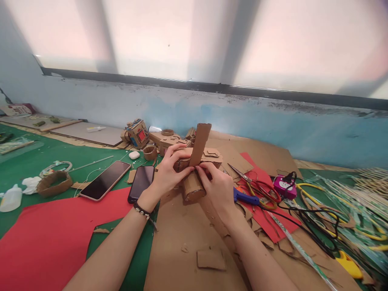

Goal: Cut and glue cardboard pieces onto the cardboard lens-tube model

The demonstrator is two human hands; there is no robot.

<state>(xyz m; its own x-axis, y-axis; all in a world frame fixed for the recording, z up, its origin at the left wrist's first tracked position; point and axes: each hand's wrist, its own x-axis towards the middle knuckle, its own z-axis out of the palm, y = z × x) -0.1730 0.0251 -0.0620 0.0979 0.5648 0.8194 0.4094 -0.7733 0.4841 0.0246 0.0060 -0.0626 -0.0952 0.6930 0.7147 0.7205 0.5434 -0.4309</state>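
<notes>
Cardboard model (194, 161), part-built, held just above the brown cardboard sheet (182, 238) at mid-table. Tall upright strip (200, 143) rising from its flat top piece; rolled tube section (193, 189) at its near end. Left hand (170, 171) clasped around the model's left side, fingers curled over the top edge. Right hand (216, 186) pinching the base of the strip where it meets the body, thumb and fingertips pressed in (apparently seating a joint).

Judging by this: main body assembled, strip fitted but apparently not yet fixed; loose offcuts nearby suggesting more pieces left to add.

Just left of the model, two dark phones (121, 181) lying side by side, overlapping the red paper (51, 238). Beyond the model, other small cardboard builds (138, 132) against the wall. Right of the model, scissors (257, 186) with red handles, a blue-handled tool (245, 197), a pink device (284, 186) with black cable. Near side of the model, a small cut cardboard rectangle (211, 258) on the sheet.
</notes>
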